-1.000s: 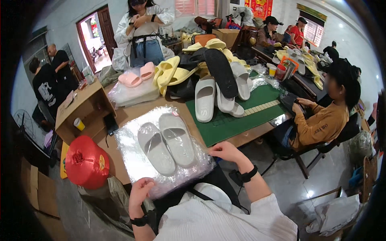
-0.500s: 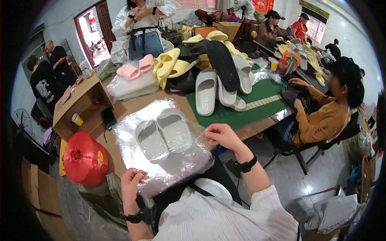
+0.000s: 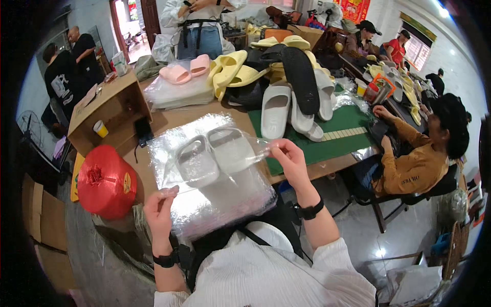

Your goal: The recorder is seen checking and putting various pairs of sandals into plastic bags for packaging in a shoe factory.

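A pair of light grey slide slippers (image 3: pixel 198 162) lies side by side inside a clear plastic bag (image 3: pixel 251 157), on a stack of shiny clear bags (image 3: pixel 225 210) at the table's near edge. My right hand (image 3: pixel 289 157) pinches the bag's right corner between thumb and fingers, lifted off the stack. Close to the stack's left edge, my left hand (image 3: pixel 160 209) has thumb and fingertips pressed together on the film's left side. The bag's near edge is stretched between both hands, though glare makes its outline hard to follow.
Beyond are piled grey, yellow and black slides (image 3: pixel 276 110) on a green cutting mat (image 3: pixel 327 148). Pink slides (image 3: pixel 176 74) rest on more bags. At left stand a red roll of plastic twine (image 3: pixel 106 181) and a cardboard box (image 3: pixel 110 102). A co-worker (image 3: pixel 419 153) sits at right.
Both hands have moved up and away from me, drawing the bag's near edge toward the slippers. More of the stack shows below them. The whole view has shifted slightly.
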A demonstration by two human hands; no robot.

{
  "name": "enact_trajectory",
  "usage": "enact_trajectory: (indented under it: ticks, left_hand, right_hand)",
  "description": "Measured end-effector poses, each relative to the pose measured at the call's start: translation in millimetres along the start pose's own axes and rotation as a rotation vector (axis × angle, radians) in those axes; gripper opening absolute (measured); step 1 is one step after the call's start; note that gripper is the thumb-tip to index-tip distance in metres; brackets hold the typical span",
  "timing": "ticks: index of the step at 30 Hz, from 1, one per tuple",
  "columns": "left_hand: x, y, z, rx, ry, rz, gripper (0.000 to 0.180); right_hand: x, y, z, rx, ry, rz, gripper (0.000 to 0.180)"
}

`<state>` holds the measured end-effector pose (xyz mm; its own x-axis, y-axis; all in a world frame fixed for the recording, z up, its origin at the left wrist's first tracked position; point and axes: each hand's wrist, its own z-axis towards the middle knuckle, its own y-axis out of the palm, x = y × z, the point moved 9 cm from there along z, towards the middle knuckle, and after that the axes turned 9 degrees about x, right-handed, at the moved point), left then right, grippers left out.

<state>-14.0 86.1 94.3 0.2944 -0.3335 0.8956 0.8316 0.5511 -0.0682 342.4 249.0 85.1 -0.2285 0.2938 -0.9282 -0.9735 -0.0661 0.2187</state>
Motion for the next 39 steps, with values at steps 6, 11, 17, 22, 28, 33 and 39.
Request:
enact_trajectory:
  ticks: [6, 11, 17, 22, 28, 33, 39]
  left_hand:
    - [-22.5, 9.1, -22.8, -0.107, 0.424, 0.325, 0.010]
    - [-55.1, 19.2, -39.2, -0.252, 0.103, 0.416, 0.012]
    - [-89.1, 19.3, -35.8, 0.058, -0.486, -0.123, 0.060]
    - [-103.3, 47.5, -25.3, -0.095, -0.629, -0.226, 0.050]
    - [-80.0, 70.9, -33.8, -0.166, -0.872, -0.126, 0.035]
    - [-119.2, 77.6, -40.7, -0.073, -0.853, -0.548, 0.034]
    - [-110.2, 92.4, -69.3, 0.008, -0.828, -0.671, 0.028]
  right_hand:
    - [63.2, -10.8, -40.4, 0.043, -0.077, -0.148, 0.008]
    - [103.1, -14.0, -62.8, 0.149, 0.176, -0.061, 0.017]
    - [83.0, 22.2, -56.0, 0.126, 0.134, -0.164, 0.083]
    - [89.4, 31.5, -47.8, 0.109, 0.128, -0.384, 0.096]
    - [79.8, 49.4, -51.9, -0.031, 0.346, 0.025, 0.079]
    - [87.5, 53.0, -67.4, -0.061, 0.560, -0.057, 0.064]
    - [57.5, 66.8, -81.9, 0.111, 0.072, -0.150, 0.066]
